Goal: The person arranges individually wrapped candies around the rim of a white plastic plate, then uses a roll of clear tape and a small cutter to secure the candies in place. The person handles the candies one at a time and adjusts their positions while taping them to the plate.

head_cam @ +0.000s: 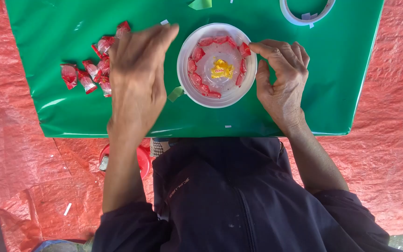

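Head camera is looking straight down at a glossy green sheet spread over a low counter, with crinkled red tarpaulin lying around it. The right hand is resting against the rim of a round white bowl, its fingers loosely curled and holding nothing, index tip touching one red candy at the edge. Inside the bowl, small red-wrapped candies are forming a ring around a yellow-wrapped one. The left hand is hovering open, fingers spread wide and empty, over a loose cluster of red candies left of the bowl.

Judging from this, the bowl looks light and the sheet slick, so a push at the rim could be sliding it and upsetting the ring. The twisted foil wrappers look slippery and uneven, likely to tip out of line. A roll of white tape is sitting at the far edge, with green paper scraps nearby.
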